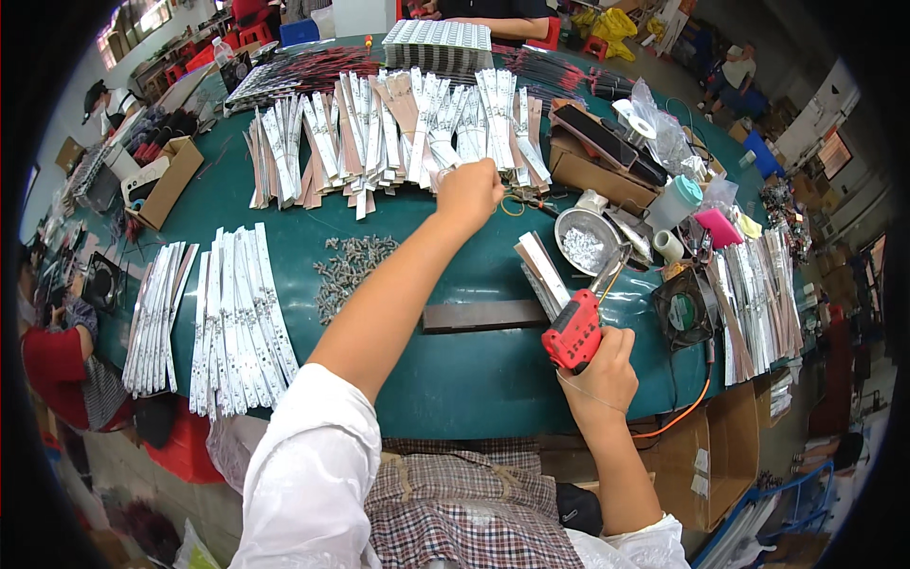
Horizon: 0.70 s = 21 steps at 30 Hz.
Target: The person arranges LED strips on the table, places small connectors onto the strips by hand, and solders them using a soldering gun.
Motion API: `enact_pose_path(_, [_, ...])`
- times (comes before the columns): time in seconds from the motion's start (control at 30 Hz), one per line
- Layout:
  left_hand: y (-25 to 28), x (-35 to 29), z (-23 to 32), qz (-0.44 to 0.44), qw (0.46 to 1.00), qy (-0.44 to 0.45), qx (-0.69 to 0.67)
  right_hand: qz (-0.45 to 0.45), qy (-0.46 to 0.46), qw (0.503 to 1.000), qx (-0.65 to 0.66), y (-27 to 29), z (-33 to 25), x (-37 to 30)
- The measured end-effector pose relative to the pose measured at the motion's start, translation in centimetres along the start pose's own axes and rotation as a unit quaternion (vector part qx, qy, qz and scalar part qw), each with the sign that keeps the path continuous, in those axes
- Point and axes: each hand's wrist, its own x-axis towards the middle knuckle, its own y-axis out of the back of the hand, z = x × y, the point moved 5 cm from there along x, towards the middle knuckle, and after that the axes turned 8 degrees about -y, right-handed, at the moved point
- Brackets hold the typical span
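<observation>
My left hand (467, 194) reaches far forward over the green table (445, 370) and closes on the near end of a white strip in the long heap of white and brown strips (389, 133). My right hand (600, 372) stays near the front edge, gripping a red soldering gun (574, 327) whose tip points up toward a small round metal bowl (585, 242). A dark flat bar (483, 314) lies between my two arms.
Fanned bundles of white strips (223, 318) lie at the left, a pile of small grey parts (349, 267) in the middle. At the right are a small black fan (684, 308), more strips (754, 294), tape rolls and boxes. Another person's arm (507, 26) rests at the far edge.
</observation>
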Motion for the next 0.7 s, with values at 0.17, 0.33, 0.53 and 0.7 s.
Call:
enact_pose_path(0.17, [-1.5, -0.4, 1.2, -0.098, 0.993, -0.021, -0.058, 0.000, 0.008, 1.000, 0.004, 0.2, 0.8, 1.1])
enact_pose_path(0.33, [3.0, -3.6, 4.4, -0.149, 0.983, 0.002, -0.105, -0.040, 0.024, 0.997, 0.062, 1.2, 3.2, 2.4])
enact_pose_path(0.53, [1.4, -17.6, 11.4, -0.446, 0.788, 0.190, -0.380, 0.002, 0.039, 0.996, 0.086, 2.1, 4.2, 3.0])
enact_pose_path(0.7, [-2.3, -20.8, 15.1, -0.307, 0.716, 0.273, -0.564, 0.036, 0.073, 0.990, 0.118, 2.9, 4.4, 3.0])
